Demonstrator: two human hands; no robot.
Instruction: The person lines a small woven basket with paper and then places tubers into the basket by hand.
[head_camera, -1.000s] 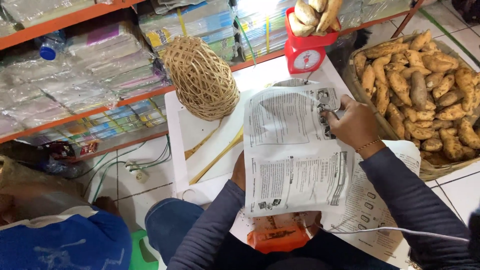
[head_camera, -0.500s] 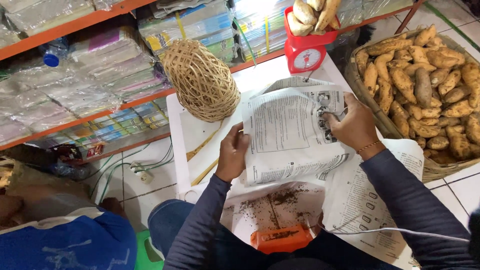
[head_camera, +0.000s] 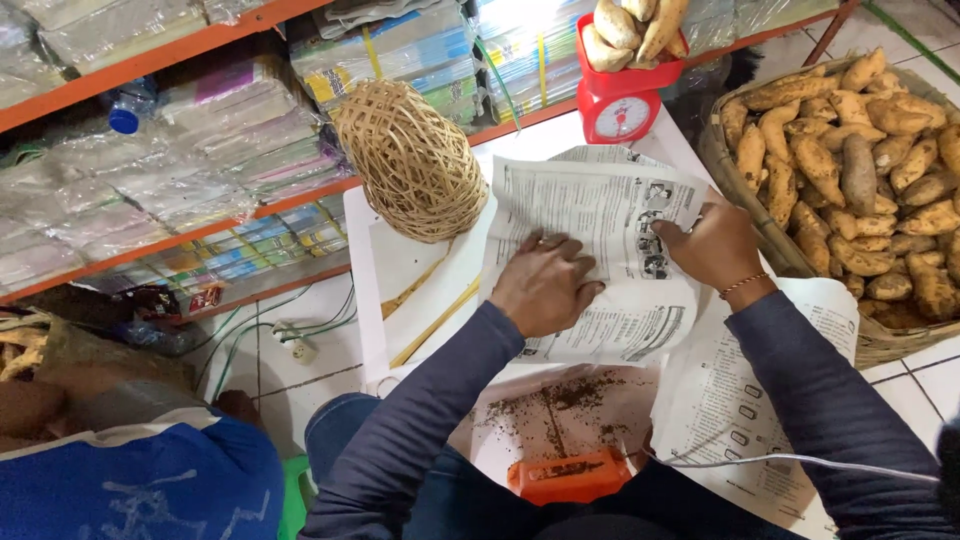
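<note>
At far left, a blue-shirted person (head_camera: 150, 480) sits beside you, no hands showing. Next, a ball of rattan twine (head_camera: 412, 160) stands on the white table (head_camera: 375, 270), just beside your newspaper sheet (head_camera: 600, 250). Your left hand (head_camera: 545, 285) lies flat and open on the sheet, pinning it down. Your right hand (head_camera: 715, 245) presses its right edge, fingers spread (nothing gripped), likely to smooth it. Behind stands a red scale (head_camera: 622, 105) loaded with sweet potatoes; at far right, a basket (head_camera: 750, 215) holds more.
</note>
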